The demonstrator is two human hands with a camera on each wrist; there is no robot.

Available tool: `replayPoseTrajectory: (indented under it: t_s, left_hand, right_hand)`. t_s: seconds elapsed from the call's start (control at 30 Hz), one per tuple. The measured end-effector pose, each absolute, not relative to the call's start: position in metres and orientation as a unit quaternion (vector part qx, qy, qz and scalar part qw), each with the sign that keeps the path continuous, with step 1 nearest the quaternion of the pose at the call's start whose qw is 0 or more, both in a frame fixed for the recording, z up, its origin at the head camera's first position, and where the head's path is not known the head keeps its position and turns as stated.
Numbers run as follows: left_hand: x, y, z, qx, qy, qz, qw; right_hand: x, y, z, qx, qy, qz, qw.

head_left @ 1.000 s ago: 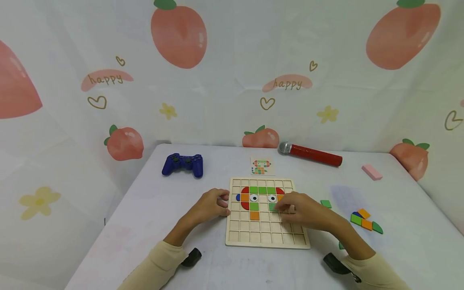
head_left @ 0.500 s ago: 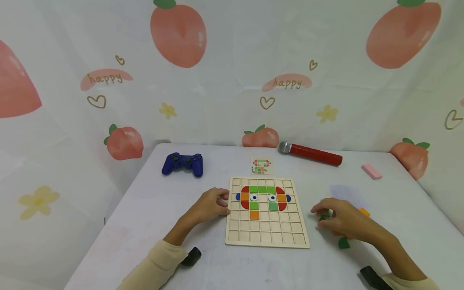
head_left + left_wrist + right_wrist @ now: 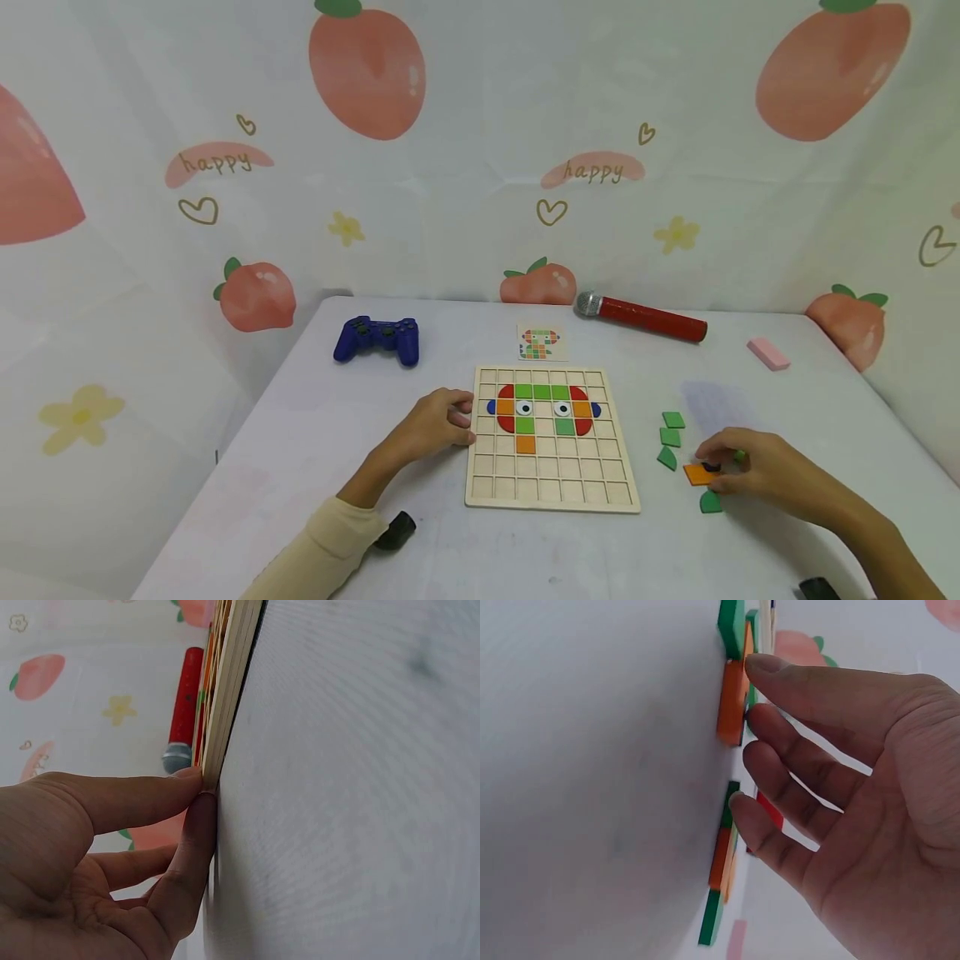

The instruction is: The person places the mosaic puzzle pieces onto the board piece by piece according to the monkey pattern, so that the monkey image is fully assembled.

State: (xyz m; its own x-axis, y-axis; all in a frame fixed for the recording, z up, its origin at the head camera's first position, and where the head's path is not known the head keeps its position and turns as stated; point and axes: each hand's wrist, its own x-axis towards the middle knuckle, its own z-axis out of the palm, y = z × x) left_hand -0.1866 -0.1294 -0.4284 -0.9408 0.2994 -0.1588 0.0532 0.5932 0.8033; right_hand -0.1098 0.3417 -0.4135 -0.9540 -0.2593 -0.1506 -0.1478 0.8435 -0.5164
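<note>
A square wooden grid board lies mid-table, with red, green, orange and blue tiles and two eye tiles set in it. My left hand holds its left edge, thumb and fingertips against the rim; in the left wrist view the thumb and index finger meet at the edge. Right of the board, my right hand bends low over loose tiles. Its thumb touches an orange tile, and a dark blue piece shows between its fingers. A green tile is partly hidden behind the fingers.
Green pieces form a column beside the board, and a green quarter-round lies nearer. Behind the board is a pattern card. Further off are a blue game controller, a red microphone and a pink block.
My right hand has moved from the board's right side to the loose tiles. Two more green pieces now lie in the column, and the orange tile has shifted closer. The left hand stays put.
</note>
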Motion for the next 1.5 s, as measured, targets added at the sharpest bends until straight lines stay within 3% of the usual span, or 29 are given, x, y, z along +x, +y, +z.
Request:
replayPoseTrajectory:
  t_s: [0.6, 0.97, 1.5]
  left_hand:
    - [-0.186, -0.130, -0.430, 0.100, 0.883, 0.437, 0.140]
    - [-0.187, -0.129, -0.431, 0.099, 0.884, 0.435, 0.140]
    - [-0.187, -0.130, -0.430, 0.103, 0.883, 0.436, 0.142]
  right_hand:
    - [-0.096, 0.366, -0.421, -0.160, 0.951, -0.255, 0.076]
    - [-0.096, 0.369, -0.420, -0.136, 0.949, -0.265, 0.107]
    - [-0.112, 0.328, -0.406, -0.137, 0.950, -0.265, 0.096]
